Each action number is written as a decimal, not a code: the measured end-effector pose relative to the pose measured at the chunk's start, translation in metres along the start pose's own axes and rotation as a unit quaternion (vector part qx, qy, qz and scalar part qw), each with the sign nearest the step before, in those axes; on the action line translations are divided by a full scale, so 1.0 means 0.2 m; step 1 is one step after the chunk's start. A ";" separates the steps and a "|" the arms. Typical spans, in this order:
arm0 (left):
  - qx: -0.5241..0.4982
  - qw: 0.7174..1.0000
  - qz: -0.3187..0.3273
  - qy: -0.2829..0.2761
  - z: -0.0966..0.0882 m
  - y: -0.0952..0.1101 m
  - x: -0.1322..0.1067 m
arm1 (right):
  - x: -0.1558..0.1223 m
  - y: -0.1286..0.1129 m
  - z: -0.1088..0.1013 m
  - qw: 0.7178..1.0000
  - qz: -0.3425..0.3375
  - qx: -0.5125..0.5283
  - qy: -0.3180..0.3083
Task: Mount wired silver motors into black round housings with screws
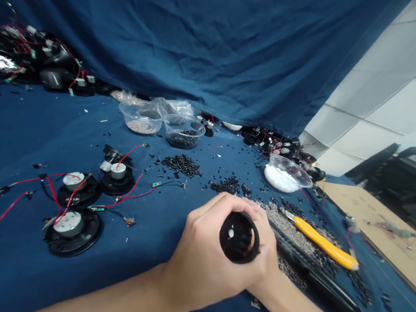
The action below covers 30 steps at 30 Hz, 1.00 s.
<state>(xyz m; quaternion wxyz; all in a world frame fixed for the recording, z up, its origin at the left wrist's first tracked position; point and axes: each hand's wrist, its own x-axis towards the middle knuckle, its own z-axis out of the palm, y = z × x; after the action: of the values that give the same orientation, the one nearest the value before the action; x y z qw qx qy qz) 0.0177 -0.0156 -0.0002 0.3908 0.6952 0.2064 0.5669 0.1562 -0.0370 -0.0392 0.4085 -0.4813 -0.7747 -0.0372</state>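
My left hand (202,255) reaches in from the left and wraps around a black hollow cylindrical part (230,252). The part's round open end faces the camera, with a small pale spot deep inside. From the lower right, my right hand (269,243) closes around the far side of the same part, its fingers mostly hidden. Beside that hand lies a long black rod-like tool (318,277). A yellow-handled tool with a metal tip (327,245) rests on small metal pieces (293,229) to the right.
Round black units with white-topped motors (68,224) and red wires lie left. Behind are black screws (181,166), clear plastic bowls (185,133) of small parts, and a bowl of white material (284,179). Wired black parts (53,77) pile far left. Cardboard (402,247) is at right.
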 end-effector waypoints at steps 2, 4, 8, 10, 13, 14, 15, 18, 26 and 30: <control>-0.006 1.000 -0.021 -0.010 -0.01 0.00 0.00 | 0.01 0.00 -0.02 0.999 -0.036 -0.012 -0.009; -0.025 0.998 -0.035 -0.039 -0.02 0.00 0.00 | 0.02 -0.01 -0.05 0.997 -0.064 0.005 -0.051; -0.045 0.996 -0.007 -0.077 -0.04 -0.02 0.01 | 0.04 0.00 -0.09 0.991 -0.076 0.035 -0.102; -0.032 0.997 0.005 -0.074 -0.04 -0.02 0.02 | 0.03 0.01 -0.09 0.993 -0.079 0.032 -0.075; -0.023 0.997 0.020 -0.065 -0.04 -0.01 0.03 | 0.01 0.03 -0.07 0.995 -0.085 0.040 -0.026; -0.025 0.997 0.024 -0.065 -0.04 -0.01 0.03 | 0.00 0.03 -0.07 0.995 -0.088 0.046 -0.021; -0.027 0.997 0.025 -0.068 -0.04 -0.01 0.03 | 0.00 0.03 -0.07 0.995 -0.089 0.050 -0.022; -0.036 0.996 0.024 -0.075 -0.04 -0.01 0.02 | 0.00 0.03 -0.07 0.994 -0.089 0.061 -0.030; -0.033 0.993 0.005 -0.114 -0.06 -0.01 0.02 | 0.03 0.00 -0.10 0.989 -0.073 0.111 -0.068; -0.034 0.992 -0.002 -0.124 -0.06 -0.02 0.02 | 0.04 0.00 -0.10 0.987 -0.072 0.122 -0.070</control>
<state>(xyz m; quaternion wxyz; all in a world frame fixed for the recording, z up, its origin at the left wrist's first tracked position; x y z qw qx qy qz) 0.0074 -0.0064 0.0001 0.4382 0.7456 0.1385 0.4826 0.1660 -0.0409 -0.0200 0.4053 -0.3720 -0.8328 0.0621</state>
